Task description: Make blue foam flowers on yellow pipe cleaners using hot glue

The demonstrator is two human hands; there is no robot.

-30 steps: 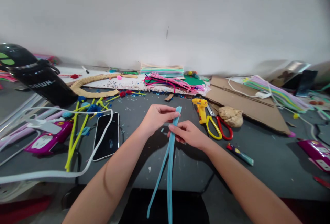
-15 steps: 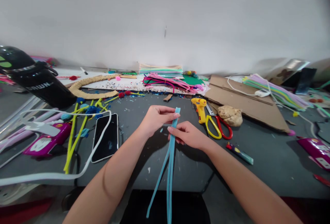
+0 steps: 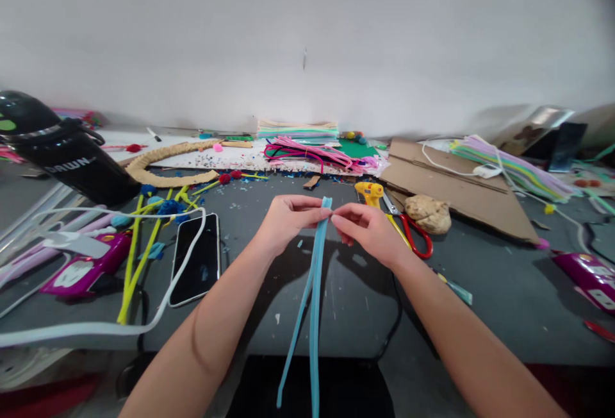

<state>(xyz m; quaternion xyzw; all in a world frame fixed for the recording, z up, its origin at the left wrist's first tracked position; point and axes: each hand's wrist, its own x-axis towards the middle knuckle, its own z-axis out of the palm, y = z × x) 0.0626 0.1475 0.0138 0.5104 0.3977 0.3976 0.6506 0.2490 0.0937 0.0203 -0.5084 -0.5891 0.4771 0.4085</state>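
Several light blue pipe cleaners (image 3: pixel 316 296) hang down in a bundle, their upper ends lined up and one strand splaying off to the left. My left hand (image 3: pixel 293 220) pinches the bundle just below its top between thumb and fingers. My right hand (image 3: pixel 368 229) is closed at the bundle's right edge, thumb and fingertips together beside the left thumb; its exact hold is partly hidden. Beyond my right hand lie a yellow glue gun (image 3: pixel 369 192) and scissors with red and yellow handles (image 3: pixel 418 238), both partly covered by that hand.
At left are a black bottle (image 3: pixel 72 155), a phone (image 3: pixel 196 258), a white cable (image 3: pixel 168 290), yellow pipe cleaners (image 3: pixel 139 258) and a purple tool (image 3: pixel 89 264). Pink pipe cleaners (image 3: pixel 307 152) lie at the back. Cardboard (image 3: pixel 446 197) and a lumpy beige piece (image 3: pixel 427 214) are at right.
My right hand has moved up along the pipe cleaners from lower down to their top, beside my left fingertips. The left hand keeps its pinch.
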